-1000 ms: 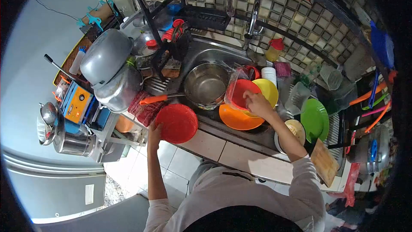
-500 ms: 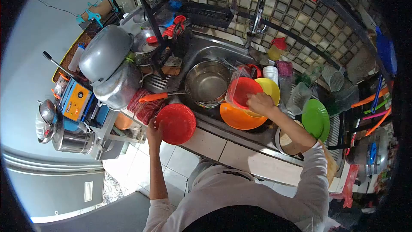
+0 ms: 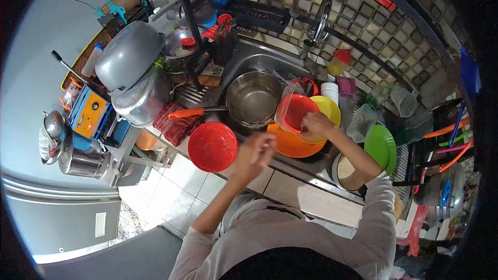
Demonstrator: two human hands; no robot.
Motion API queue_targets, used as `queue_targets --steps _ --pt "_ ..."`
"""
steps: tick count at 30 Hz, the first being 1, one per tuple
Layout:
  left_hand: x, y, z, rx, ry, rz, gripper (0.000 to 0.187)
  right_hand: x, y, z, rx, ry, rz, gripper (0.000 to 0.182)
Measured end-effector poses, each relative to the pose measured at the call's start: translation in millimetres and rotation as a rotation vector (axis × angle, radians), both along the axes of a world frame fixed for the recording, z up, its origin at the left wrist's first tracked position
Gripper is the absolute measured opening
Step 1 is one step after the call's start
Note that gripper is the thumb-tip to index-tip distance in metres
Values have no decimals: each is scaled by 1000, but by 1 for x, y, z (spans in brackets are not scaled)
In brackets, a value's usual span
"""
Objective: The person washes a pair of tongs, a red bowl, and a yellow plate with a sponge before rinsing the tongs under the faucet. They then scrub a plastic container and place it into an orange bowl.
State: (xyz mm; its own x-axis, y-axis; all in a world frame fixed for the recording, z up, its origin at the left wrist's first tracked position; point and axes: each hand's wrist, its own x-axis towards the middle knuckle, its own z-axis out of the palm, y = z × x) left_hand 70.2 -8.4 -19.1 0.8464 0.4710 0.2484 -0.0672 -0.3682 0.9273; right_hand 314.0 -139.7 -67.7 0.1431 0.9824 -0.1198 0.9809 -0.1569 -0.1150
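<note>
My right hand [image 3: 316, 126] grips the right rim of a small red bowl [image 3: 299, 113], above a yellow plate [image 3: 331, 110] and an orange plate [image 3: 293, 145]. A clear plastic piece shows at the bowl's left side. My left hand [image 3: 253, 156] is blurred by motion, its fingers loosely apart and nothing visible in them. It hovers by the counter edge, just right of a larger red bowl [image 3: 212, 147], which it does not hold. Left of the plates, in the sink, sits a steel pan [image 3: 253, 98] with an orange handle [image 3: 185, 113].
A faucet [image 3: 320, 21] rises behind the sink. White stacked cups [image 3: 330, 91], a green plate [image 3: 380, 148] and a white-rimmed pot [image 3: 346, 172] are on the right. Large grey pots [image 3: 129, 54], a dark red cloth [image 3: 174, 124] and a black rack post [image 3: 189, 15] stand left.
My left hand has let go of the larger red bowl and moved right toward the orange plate. My right hand stays at the small red bowl. The view has shifted slightly.
</note>
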Motion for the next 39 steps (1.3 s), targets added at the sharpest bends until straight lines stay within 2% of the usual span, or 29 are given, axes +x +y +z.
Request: queue_targets --steps 1,3,4,6,7,8,10,12,13,15,19,20,22,23,24,25,26,28,31,32,34,35,37,38,39 --pt "15 -7 -9 99 -13 -129 18 2 2 3 1 -5 -1 24" --pt "49 -20 -36 289 -47 -214 19 6 5 8 -112 -9 40 22" --pt "63 -21 -48 290 -53 -215 19 10 5 11 -113 -15 37 22" --pt "87 -21 -61 492 -10 -204 19 16 3 16 -58 112 129 20" --pt "94 -25 -57 502 101 -117 21 14 4 21 -55 107 124 20" --pt "99 -23 -57 508 94 -122 21 12 7 24 -123 50 109 19" --pt "109 -21 -58 690 130 -28 24 5 11 32 -188 -9 83 18" --pt "114 -19 -58 668 168 -41 26 -2 13 38 -275 -247 118 16" --pt "117 -17 -57 644 209 -48 28 -3 11 32 -271 -248 111 16" --pt "120 -15 -62 680 232 -58 29 -10 5 9 -130 -407 109 15" --pt "123 -17 -69 660 330 -49 31 -18 -2 -2 -93 -432 -75 13" --pt "124 -17 -71 662 326 -54 31 -11 -5 -9 3 -429 -93 13" --pt "122 -16 -74 618 148 75 30 -2 -7 -12 98 -424 -118 13" --pt "121 -15 -71 619 146 68 30 -3 -6 -4 -6 -397 -128 14" --pt "121 -12 -68 484 136 73 28 -1 -5 7 -109 -369 -138 16" --pt "120 -9 -65 349 126 78 27 0 -7 18 -109 -370 -143 16" --pt "121 -6 -66 350 123 75 27 2 -8 32 -78 -375 -109 15" --pt "121 -1 -66 298 -82 168 23 12 -9 49 -47 -381 -71 15" --pt "118 5 -59 204 -52 154 22 32 -19 75 85 -77 -5 13" --pt "119 7 -65 205 -54 153 22 34 -22 87 86 -79 -7 13" --pt "121 10 -70 -28 -160 76 22 36 -25 104 204 93 -95 14" --pt "121 10 -69 -28 -165 77 22 39 -27 105 203 88 -94 14" --pt "120 9 -60 -578 124 -24 40 44 -31 108 307 244 -233 16" --pt "119 8 -48 -577 119 -25 40 41 -30 111 308 240 -232 16" --pt "119 8 -36 -806 204 -70 53 35 -30 112 358 249 -273 16"
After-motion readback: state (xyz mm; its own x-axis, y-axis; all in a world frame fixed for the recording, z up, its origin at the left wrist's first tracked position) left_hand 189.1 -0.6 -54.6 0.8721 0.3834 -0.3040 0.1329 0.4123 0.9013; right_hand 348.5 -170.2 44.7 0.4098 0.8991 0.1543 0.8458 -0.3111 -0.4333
